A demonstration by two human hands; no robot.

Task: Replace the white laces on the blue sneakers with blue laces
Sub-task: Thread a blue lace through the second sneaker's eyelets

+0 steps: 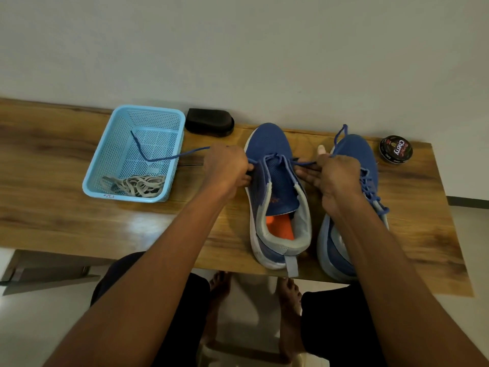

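Two blue sneakers stand on the wooden table, toes away from me. The left sneaker (275, 186) has a blue lace (169, 157) crossed low near its toe, tongue loose, orange insole showing. My left hand (227, 168) grips one end of that lace at the shoe's left side; the free tail trails left into the basket. My right hand (336, 176) grips the other end between the shoes, and its tail loops up past the right shoe's toe. The right sneaker (354, 154) is laced in blue and partly hidden by my right arm. The white laces (137, 185) lie bunched in the basket.
A light blue plastic basket (105, 157) sits at the left of the table. A black brush or sponge (210, 122) lies behind it by the wall. A round shoe polish tin (396, 149) stands at the far right. My legs and bare feet show below the table edge.
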